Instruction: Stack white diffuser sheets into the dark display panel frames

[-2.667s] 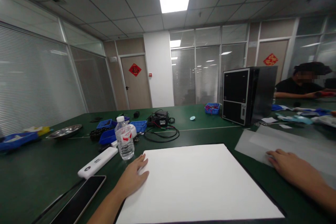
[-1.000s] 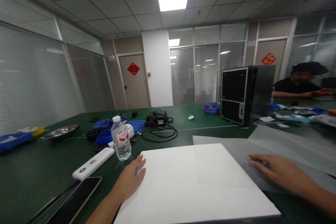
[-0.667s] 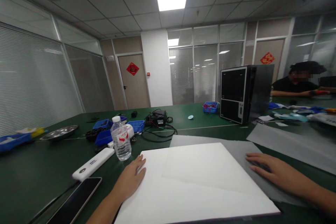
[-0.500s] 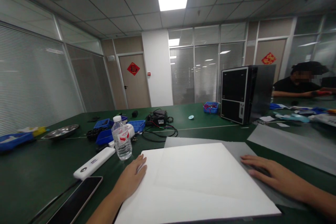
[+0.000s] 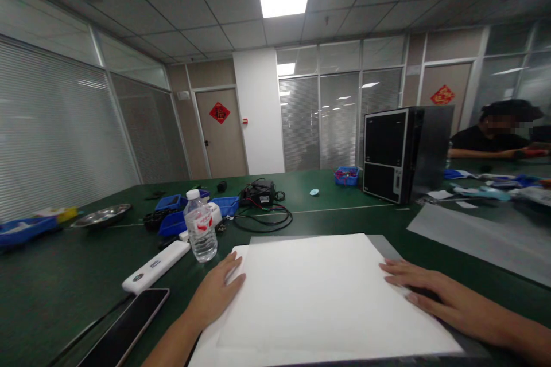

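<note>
A bright white flat panel lies in front of me on the green table. Over most of it rests a thin translucent sheet, which looks grey where it overhangs the panel's far and right edges. My left hand is open at the panel's left edge, fingers resting along the border and thumb reaching in by the sheet's left side. On the opposite side my right hand lies flat and open, its fingertips on the sheet near the panel's right edge. No fingers are closed around anything.
A water bottle, white power strip and phone stand or lie to the left. Behind are blue bins, a black adapter with cables and a computer tower. Another translucent sheet lies right. A person sits far right.
My right hand has moved left onto the panel's edge. The translucent sheet has shifted left and towards me, covering more of the panel. My left thumb has moved slightly inward.
</note>
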Demonstrator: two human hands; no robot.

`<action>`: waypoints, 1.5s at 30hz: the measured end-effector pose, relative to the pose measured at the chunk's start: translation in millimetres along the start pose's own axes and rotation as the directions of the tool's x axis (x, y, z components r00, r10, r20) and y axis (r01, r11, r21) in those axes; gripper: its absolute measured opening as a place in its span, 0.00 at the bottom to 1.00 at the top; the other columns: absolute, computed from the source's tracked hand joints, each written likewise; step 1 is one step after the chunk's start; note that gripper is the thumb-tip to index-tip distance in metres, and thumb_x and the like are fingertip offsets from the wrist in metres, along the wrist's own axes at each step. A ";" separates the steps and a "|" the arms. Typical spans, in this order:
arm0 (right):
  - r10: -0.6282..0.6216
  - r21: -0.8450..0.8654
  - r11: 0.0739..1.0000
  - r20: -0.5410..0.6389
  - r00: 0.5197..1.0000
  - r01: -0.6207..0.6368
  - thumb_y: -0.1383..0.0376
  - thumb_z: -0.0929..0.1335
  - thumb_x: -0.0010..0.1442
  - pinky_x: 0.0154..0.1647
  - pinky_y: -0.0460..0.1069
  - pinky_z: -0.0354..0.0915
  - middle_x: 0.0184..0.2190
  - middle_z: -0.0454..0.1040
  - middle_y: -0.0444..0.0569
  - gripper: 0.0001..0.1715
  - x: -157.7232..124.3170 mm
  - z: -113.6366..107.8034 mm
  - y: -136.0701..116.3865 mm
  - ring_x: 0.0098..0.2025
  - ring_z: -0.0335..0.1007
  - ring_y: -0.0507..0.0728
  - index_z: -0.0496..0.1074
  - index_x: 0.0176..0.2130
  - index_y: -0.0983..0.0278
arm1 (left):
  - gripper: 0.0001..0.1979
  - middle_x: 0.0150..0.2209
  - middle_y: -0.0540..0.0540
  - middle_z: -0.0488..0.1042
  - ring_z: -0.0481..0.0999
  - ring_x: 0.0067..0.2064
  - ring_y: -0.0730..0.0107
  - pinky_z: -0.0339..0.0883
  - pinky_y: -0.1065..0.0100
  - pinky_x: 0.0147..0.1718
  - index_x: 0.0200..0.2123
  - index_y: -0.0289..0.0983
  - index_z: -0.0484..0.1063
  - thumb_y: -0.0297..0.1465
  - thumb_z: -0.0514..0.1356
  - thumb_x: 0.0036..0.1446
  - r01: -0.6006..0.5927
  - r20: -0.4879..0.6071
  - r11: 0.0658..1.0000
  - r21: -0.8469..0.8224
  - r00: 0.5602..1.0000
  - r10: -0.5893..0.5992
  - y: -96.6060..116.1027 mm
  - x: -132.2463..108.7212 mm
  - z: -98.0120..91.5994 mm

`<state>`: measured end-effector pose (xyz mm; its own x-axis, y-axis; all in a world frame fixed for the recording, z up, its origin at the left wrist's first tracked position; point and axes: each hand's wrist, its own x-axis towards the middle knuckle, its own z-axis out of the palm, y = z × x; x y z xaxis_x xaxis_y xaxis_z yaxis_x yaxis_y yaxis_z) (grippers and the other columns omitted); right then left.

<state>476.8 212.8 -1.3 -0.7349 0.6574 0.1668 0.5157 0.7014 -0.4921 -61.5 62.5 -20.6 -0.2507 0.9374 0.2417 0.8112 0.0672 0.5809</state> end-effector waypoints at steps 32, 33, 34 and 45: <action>0.255 -0.427 0.803 -0.386 0.887 -0.416 0.51 0.59 0.63 0.54 0.62 0.67 0.50 0.78 0.58 0.29 -5.4 -25.1 116.6 0.50 0.74 0.68 0.79 0.50 0.62 | 0.17 0.64 0.43 0.68 0.69 0.63 0.52 0.58 0.55 0.64 0.43 0.39 0.82 0.33 0.59 0.51 0.083 -0.128 0.995 -0.061 0.988 -0.090 9.2 -6.2 -15.9; 0.261 -0.429 0.797 -0.390 0.883 -0.425 0.52 0.58 0.63 0.54 0.62 0.67 0.51 0.78 0.58 0.30 -6.0 -26.5 114.4 0.50 0.74 0.68 0.78 0.51 0.63 | 0.19 0.64 0.44 0.68 0.68 0.64 0.53 0.56 0.55 0.65 0.44 0.39 0.82 0.31 0.58 0.50 0.083 -0.128 0.995 -0.062 0.988 -0.091 8.3 -5.9 -15.1; 0.274 -0.426 0.788 -0.404 0.872 -0.445 0.54 0.58 0.64 0.53 0.61 0.67 0.51 0.77 0.58 0.30 -6.7 -27.9 112.9 0.50 0.74 0.68 0.76 0.54 0.63 | 0.21 0.64 0.44 0.68 0.67 0.65 0.53 0.55 0.55 0.66 0.46 0.39 0.81 0.29 0.57 0.49 0.083 -0.124 0.995 -0.063 0.988 -0.091 7.1 -5.7 -14.1; 0.180 -0.204 0.942 -0.361 0.915 -0.266 0.49 0.61 0.64 0.45 0.58 0.72 0.51 0.78 0.49 0.32 0.9 -12.1 25.9 0.48 0.76 0.66 0.62 0.65 0.52 | 0.28 0.65 0.44 0.67 0.62 0.68 0.59 0.46 0.55 0.69 0.53 0.36 0.77 0.26 0.54 0.47 0.070 -0.101 0.995 -0.069 0.992 -0.077 -8.5 -5.4 -5.3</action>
<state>494.8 234.9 -3.6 -0.4204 0.8274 0.3723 0.7713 0.5420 -0.3336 -69.9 55.1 -22.8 -0.3642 0.8901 0.2738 0.7535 0.1089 0.6483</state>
